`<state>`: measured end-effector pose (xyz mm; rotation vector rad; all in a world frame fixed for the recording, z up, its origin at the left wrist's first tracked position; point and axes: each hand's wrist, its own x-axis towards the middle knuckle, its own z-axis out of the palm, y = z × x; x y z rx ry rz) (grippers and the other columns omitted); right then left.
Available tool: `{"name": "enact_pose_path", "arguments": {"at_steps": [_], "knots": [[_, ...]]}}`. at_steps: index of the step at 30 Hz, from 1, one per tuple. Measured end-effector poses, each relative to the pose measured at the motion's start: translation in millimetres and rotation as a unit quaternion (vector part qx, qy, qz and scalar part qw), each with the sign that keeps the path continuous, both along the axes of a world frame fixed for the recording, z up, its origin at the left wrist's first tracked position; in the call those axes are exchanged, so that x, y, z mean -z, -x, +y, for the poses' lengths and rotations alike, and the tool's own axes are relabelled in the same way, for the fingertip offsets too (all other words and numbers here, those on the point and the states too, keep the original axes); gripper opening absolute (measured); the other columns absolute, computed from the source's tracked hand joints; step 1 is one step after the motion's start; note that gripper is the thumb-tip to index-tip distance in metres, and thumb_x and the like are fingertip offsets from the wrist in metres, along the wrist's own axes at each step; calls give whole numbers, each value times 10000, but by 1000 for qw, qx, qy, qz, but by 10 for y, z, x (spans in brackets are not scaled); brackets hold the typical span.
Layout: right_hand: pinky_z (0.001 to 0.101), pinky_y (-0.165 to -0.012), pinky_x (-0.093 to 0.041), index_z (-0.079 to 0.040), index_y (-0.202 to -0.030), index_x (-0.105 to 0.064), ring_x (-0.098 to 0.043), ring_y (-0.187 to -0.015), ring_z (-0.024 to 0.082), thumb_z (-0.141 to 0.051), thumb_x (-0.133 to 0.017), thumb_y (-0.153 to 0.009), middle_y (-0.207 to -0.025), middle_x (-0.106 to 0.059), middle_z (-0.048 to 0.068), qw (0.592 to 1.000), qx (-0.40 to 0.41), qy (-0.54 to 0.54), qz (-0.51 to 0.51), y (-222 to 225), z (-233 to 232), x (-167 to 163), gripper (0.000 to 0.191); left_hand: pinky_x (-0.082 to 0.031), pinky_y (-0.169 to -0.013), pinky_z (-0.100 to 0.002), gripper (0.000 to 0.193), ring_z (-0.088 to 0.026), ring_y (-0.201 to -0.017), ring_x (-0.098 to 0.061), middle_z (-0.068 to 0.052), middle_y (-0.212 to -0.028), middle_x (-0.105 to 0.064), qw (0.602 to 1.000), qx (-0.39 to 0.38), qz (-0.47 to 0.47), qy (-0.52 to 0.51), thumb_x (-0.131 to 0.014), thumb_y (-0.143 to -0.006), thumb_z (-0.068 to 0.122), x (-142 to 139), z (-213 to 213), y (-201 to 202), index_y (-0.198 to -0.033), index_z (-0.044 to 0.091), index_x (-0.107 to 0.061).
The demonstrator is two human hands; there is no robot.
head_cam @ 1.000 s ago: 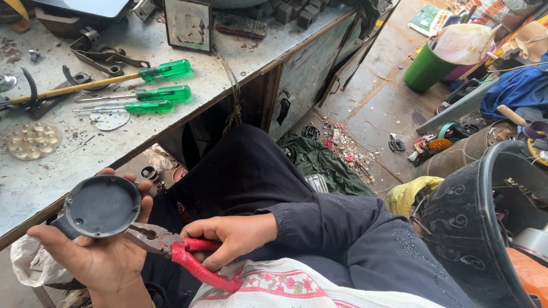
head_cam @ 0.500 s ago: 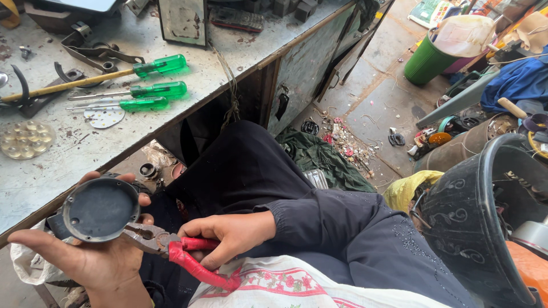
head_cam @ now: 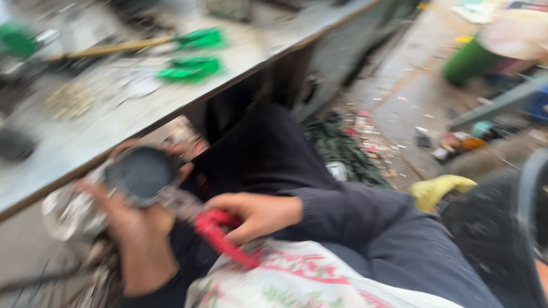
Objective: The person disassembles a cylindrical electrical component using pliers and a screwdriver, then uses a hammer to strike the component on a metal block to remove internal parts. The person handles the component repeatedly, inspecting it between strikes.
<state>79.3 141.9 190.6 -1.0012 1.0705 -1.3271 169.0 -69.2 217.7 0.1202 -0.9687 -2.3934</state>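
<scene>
The picture is blurred by motion. My left hand (head_cam: 128, 219) holds a round dark metal part (head_cam: 141, 174), cupped from below, just in front of the workbench edge. My right hand (head_cam: 254, 214) grips red-handled pliers (head_cam: 220, 239), whose metal jaws reach left to the rim of the round part. Both hands sit over my lap, above a white printed sack (head_cam: 285, 282).
A grey workbench (head_cam: 114, 122) runs along the left with green-handled screwdrivers (head_cam: 191, 67) and small metal parts on it. To the right lie a littered floor, a green bin (head_cam: 468, 63), a yellow cloth (head_cam: 442, 188) and a black tub (head_cam: 531, 228).
The camera has swung, so the view is now blurred and shifted. My hands with the round part and pliers sit higher and more to the right in the picture; the grips look the same.
</scene>
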Motion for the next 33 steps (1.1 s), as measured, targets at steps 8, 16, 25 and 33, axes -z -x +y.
{"name": "enact_pose_path", "arguments": {"at_steps": [8,16,25,33], "knots": [[333,-957,-533,-45,-1416,-453,-613,-1057,117,-12,-747,-874,-1169,-608,49,988,-15,-142,-58,154,108,-335,617,-634,-871,-465,907,-339,-1133,-703,-236,-1306,-643,989,118,82,42,-544,-946,774,-135,-9,150,-1384,-20,-539],[329,-1024,-519,-8,-1373,-485,-578,-1094,110,-15,-719,-925,-1212,-563,60,991,-14,-116,-59,124,143,-335,505,-636,-789,-355,859,-257,-1035,-718,-196,-1166,-689,980,148,86,104,-563,-975,742,-161,14,75,-1334,-38,-590],[277,-841,-554,-6,-1254,-518,-596,-945,74,11,-725,-941,-1058,-595,21,992,75,-87,45,63,110,-201,376,-575,-1004,-326,825,-158,-1062,-683,-102,-1223,-681,972,66,50,220,-617,-953,745,-173,32,-27,-1296,-5,-618],[272,-813,-559,-24,-1314,-501,-609,-935,71,27,-701,-900,-1072,-629,21,989,114,-67,59,78,174,-179,462,-521,-926,-238,784,-91,-1000,-636,-46,-1114,-641,951,13,30,308,-631,-974,719,-174,127,-76,-1314,13,-618]]}}
